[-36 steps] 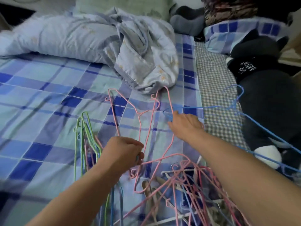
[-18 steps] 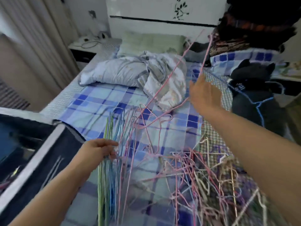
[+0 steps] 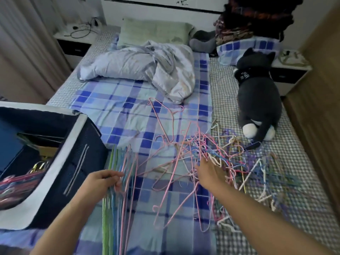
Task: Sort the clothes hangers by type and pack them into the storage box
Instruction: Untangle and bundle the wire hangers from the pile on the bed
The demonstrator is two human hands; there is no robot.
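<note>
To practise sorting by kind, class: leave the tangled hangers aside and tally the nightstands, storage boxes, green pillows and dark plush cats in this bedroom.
Nightstands: 2 (curtain-side nightstand, cat-side nightstand)
Storage box: 1
Green pillow: 1
Dark plush cat: 1
Total: 5

Just one cam, worn on the person's head. It looks fwd and down over the bed w/ the blue checked sheet (image 3: 117, 100). Both bare arms reach in from the bottom edge, very near the lens. The white headboard (image 3: 161, 8) sits far off at the top. Wide lens, so edges bend.
</note>
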